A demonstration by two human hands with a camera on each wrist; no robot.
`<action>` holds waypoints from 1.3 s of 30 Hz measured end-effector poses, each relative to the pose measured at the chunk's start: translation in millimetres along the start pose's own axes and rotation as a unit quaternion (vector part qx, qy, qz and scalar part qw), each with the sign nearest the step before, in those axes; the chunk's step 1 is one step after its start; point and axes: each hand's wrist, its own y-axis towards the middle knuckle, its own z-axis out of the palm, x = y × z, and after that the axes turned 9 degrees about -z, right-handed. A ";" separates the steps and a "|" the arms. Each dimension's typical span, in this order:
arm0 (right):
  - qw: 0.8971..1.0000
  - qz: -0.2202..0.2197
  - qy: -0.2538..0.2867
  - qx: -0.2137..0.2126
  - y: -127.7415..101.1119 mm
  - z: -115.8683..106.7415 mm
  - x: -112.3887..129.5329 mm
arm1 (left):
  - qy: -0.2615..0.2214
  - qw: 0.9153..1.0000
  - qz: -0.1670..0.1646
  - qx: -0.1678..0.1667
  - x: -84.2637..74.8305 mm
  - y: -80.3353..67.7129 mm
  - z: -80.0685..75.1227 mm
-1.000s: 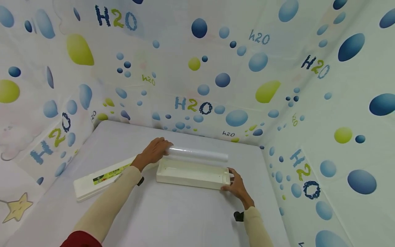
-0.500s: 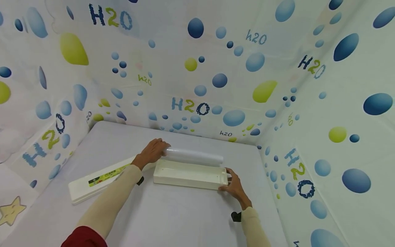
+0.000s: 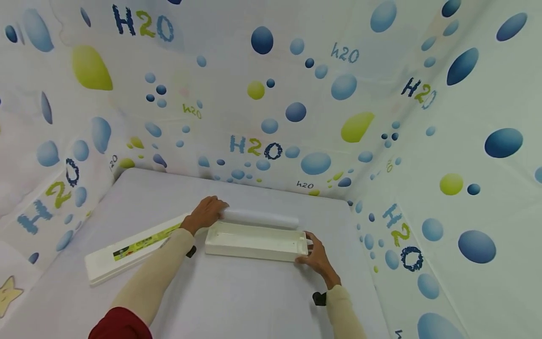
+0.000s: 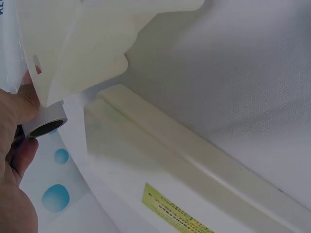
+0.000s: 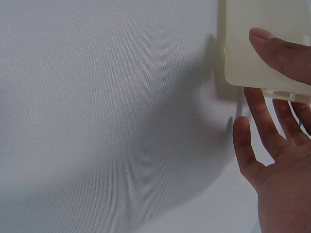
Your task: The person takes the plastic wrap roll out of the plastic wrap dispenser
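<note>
The left hand [image 3: 206, 213] gripped the near end of a clear film roll [image 3: 259, 218], its fingers curled over the top, in the head view. The roll lay along the far side of an open cream tray [image 3: 254, 240], touching or just beside its back wall. The right hand [image 3: 315, 256] held the tray's right end, thumb on the near wall and fingers round the end. To the left of the tray lay a long cream lid [image 3: 133, 248] with a green and yellow label, partly hidden under the left forearm. All of it sat on a white table [image 3: 237, 296], closed in by curtain walls printed with blue and green bubbles.

In the left wrist view, the left hand [image 4: 17, 160] pinched the end of the film roll [image 4: 46, 124], whose dark hollow core faced the camera. The tray [image 4: 87, 53] hung above it in the frame, and the lid [image 4: 194, 179] with its yellow label ran across the lower part.

In the right wrist view, the right hand [image 5: 277, 160] clasped the corner of the tray [image 5: 257, 43], thumb lying on its wall and the other fingers spread at its end, over the table [image 5: 107, 116].
</note>
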 end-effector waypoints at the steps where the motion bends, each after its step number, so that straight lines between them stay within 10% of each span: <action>1: 1.000 0.002 0.001 -0.001 -0.2 0.2 0.3 | -0.003 1.000 -0.002 0.000 0.1 -0.7 0.2; 39: 1.000 0.021 -0.003 0.004 2.3 -0.3 3.0 | -0.111 0.979 -0.096 0.142 -3.8 18.6 7.6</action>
